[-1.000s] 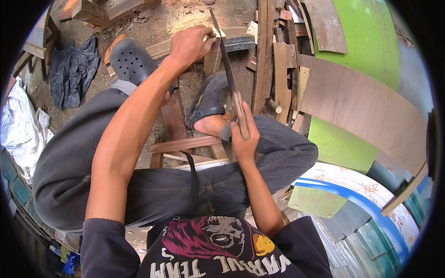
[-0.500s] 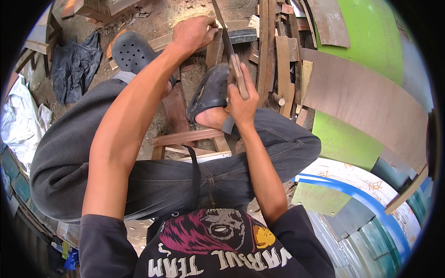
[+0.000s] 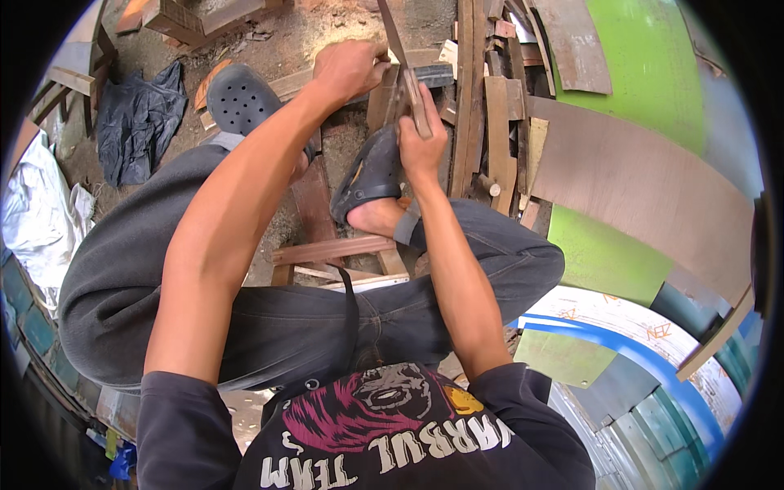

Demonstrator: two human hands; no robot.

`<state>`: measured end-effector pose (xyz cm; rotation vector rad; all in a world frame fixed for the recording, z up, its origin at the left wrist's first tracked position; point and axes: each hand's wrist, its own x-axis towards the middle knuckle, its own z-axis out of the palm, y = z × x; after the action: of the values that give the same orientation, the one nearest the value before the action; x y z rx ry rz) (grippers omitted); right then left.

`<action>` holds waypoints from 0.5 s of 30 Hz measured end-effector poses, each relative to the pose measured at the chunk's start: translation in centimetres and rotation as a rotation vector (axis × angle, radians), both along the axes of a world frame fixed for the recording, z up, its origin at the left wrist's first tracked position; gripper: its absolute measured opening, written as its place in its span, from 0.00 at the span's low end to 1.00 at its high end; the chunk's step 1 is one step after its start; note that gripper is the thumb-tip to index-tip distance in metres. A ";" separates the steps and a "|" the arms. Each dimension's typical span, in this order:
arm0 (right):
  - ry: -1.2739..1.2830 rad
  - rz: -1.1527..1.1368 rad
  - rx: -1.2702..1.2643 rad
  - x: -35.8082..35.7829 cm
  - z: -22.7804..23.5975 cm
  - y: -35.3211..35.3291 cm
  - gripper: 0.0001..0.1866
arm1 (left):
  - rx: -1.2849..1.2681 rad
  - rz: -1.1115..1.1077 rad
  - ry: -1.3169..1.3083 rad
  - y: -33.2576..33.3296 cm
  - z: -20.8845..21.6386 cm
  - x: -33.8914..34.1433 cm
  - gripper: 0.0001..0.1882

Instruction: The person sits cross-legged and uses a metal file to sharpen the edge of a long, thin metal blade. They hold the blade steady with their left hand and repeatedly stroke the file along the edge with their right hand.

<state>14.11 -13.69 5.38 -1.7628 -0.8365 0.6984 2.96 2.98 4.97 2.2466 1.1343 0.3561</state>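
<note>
In my right hand point(image 3: 422, 149) is the wooden handle of a handsaw; its fingers are wrapped round it. The dark saw blade point(image 3: 394, 34) points away from me and passes just right of my left hand point(image 3: 351, 69). That left hand is closed, knuckles up, over the wood, and its grip is hidden from above. Below its fingers a short brown wood block point(image 3: 380, 106) shows, beside the blade. A dark grey strip of wood point(image 3: 435, 75) lies to the right of the saw. My clog point(image 3: 369, 175) stands just nearer than the block.
Wood offcuts point(image 3: 500, 122) and long strips are piled on the right. Beyond them lie a curved brown plywood sheet point(image 3: 645, 167) and green panels point(image 3: 653, 65). A low wooden frame point(image 3: 333, 249) stands between my legs. Black plastic point(image 3: 140, 122) and white cloth point(image 3: 45, 216) lie left.
My right hand has pushed the saw forward, away from me, so its handle is now beside my left hand. The left hand stays closed and has shifted only slightly.
</note>
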 end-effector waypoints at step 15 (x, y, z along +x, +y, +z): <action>-0.112 -0.008 0.018 -0.6 0.0 -4.6 0.32 | -0.056 -0.052 0.003 -0.7 0.2 0.5 0.14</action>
<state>13.51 -18.30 5.43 -1.8013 -0.9079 0.5894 3.46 2.28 5.18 2.2241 1.0728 0.2966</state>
